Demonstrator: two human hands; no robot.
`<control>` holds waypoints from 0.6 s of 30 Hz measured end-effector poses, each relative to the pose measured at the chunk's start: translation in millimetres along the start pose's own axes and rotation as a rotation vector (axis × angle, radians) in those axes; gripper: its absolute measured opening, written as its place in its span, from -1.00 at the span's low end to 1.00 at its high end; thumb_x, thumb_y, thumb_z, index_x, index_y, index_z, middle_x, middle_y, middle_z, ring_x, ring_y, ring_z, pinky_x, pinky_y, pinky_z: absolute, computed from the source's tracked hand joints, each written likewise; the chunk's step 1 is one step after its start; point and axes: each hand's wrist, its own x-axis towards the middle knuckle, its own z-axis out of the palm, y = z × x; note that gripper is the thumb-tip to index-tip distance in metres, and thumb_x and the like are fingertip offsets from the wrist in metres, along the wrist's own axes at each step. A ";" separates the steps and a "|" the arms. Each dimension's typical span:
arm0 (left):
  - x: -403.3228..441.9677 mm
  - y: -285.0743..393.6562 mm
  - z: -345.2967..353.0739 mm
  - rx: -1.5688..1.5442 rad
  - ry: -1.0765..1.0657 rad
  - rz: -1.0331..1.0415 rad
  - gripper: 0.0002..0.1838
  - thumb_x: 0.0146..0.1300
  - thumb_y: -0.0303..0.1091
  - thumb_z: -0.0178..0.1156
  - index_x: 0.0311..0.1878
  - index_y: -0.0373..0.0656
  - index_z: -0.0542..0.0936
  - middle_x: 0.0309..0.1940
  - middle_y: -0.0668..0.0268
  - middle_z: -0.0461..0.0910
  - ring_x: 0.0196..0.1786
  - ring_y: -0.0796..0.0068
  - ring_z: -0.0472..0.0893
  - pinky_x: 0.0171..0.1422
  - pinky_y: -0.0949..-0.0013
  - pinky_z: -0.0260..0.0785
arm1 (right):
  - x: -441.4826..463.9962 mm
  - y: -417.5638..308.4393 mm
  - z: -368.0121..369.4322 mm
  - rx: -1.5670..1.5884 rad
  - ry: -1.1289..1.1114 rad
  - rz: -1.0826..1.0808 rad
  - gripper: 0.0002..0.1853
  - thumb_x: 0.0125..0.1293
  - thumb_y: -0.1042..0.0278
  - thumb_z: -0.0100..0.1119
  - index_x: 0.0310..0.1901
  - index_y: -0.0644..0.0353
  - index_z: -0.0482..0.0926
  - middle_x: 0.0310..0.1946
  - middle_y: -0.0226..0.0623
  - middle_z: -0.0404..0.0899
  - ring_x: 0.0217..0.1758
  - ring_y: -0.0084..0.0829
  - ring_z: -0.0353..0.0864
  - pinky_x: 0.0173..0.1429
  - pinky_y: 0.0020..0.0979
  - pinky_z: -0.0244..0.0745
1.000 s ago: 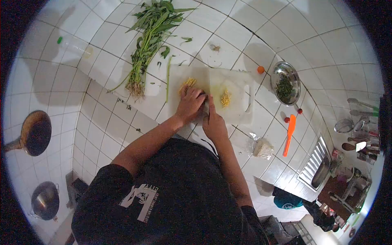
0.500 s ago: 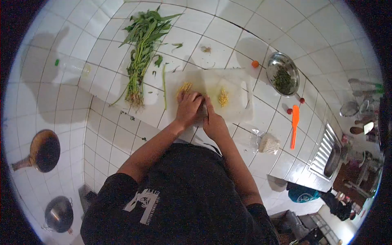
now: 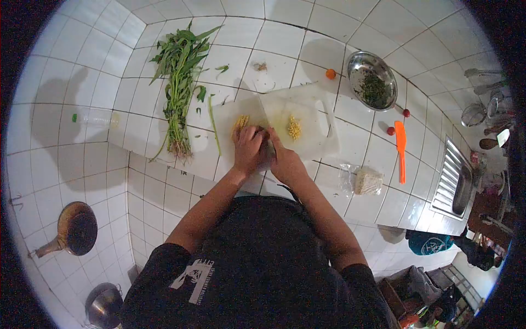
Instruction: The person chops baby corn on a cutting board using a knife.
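My left hand [image 3: 250,149] is closed, its fingers curled over a bundle of thin yellow strips [image 3: 241,122] on the white cutting board [image 3: 312,151]. Right beside it, my right hand [image 3: 287,164] grips a knife [image 3: 267,118] by its handle. The blade points away from me and is hard to make out against the board. A small pile of chopped yellow pieces [image 3: 294,128] lies on the board, right of the blade. The ends of the strips under my left fingers are hidden.
Left of the board lie a rooted bunch of leafy greens [image 3: 179,93] and a loose stem [image 3: 214,126]. To the right are a steel bowl [image 3: 388,82] with chopped greens, an orange knife-shaped utensil [image 3: 401,151], small red and orange fruits, and a whitish block in plastic [image 3: 368,181].
The camera view has shifted, so the counter items appear displaced. Both hands stay together at the board, the left on the strips and the right on the knife.
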 end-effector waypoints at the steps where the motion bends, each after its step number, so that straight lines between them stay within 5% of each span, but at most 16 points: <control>1: 0.6 0.7 0.9 -0.011 0.021 0.005 -0.74 0.19 -0.31 0.32 -0.03 -0.03 0.68 -0.01 0.28 0.54 0.15 0.20 0.50 0.50 -0.14 0.03 | -5.6 -3.1 -4.6 0.003 -0.002 0.002 -0.06 0.25 0.52 0.01 0.64 -0.02 -0.18 -0.39 0.37 0.62 -0.26 0.36 0.65 -0.05 0.26 0.53; 12: -5.0 -14.3 13.2 0.076 -0.015 0.016 -0.79 0.29 -0.29 0.21 -0.05 -0.08 0.66 0.03 0.32 0.55 0.22 0.19 0.47 0.49 -0.12 0.07 | -7.5 -0.2 13.3 -0.060 -0.020 0.038 -0.04 0.26 0.43 0.07 0.64 -0.15 -0.18 -0.39 0.32 0.65 -0.27 0.30 0.68 -0.09 0.25 0.55; 14: 3.0 -6.8 2.9 -0.169 -0.109 -0.155 -0.72 0.31 -0.31 0.13 0.01 -0.18 0.66 0.11 0.14 0.56 0.24 -0.06 0.47 0.52 -0.18 0.04 | -0.8 -2.5 14.0 -0.068 0.001 0.036 -0.05 0.28 0.41 0.07 0.64 -0.17 -0.18 -0.39 0.30 0.65 -0.28 0.29 0.69 -0.11 0.24 0.56; 18: -14.3 -33.7 39.6 -0.021 -0.004 -0.059 -0.73 0.26 -0.31 0.19 0.01 -0.08 0.67 0.00 0.27 0.60 0.20 0.15 0.51 0.44 -0.13 0.13 | -11.6 3.3 15.2 -0.095 0.038 0.043 -0.06 0.29 0.39 0.05 0.64 -0.16 -0.18 -0.38 0.26 0.67 -0.33 0.26 0.69 -0.14 0.21 0.59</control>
